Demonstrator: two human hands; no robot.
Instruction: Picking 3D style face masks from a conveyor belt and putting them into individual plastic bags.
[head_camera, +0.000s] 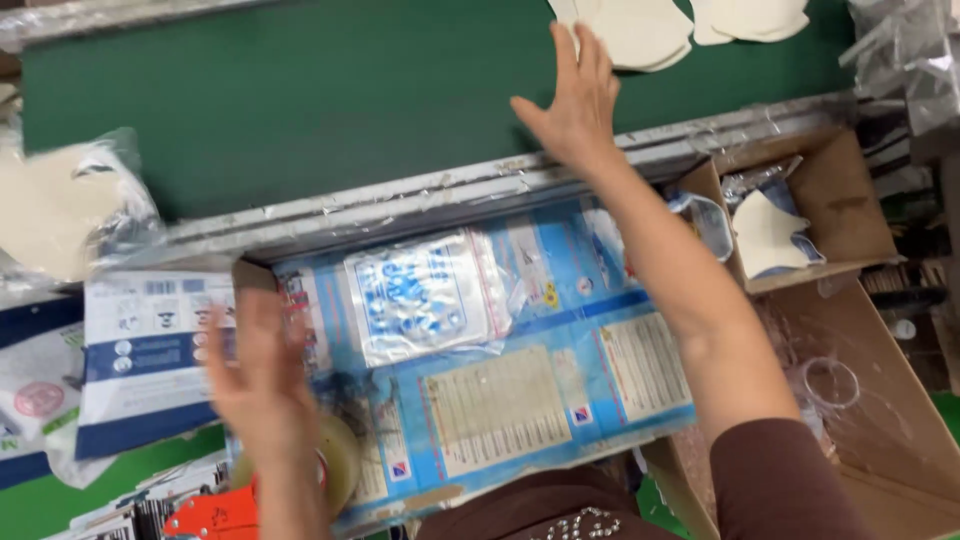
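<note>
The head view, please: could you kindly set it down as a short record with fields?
Right hand: right hand open, stretched over the green belt, fingertips at the white masks.
Left hand: left hand open and blurred, holding nothing, above a tape roll.
Work surface: blue printed sheet with a clear printed bag on it.
Right side: cardboard box holding a white mask.

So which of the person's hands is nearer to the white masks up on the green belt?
Right. The right hand reaches over the green belt, fingertips at the white masks; the left hand hovers low over the blue packaging.
</note>
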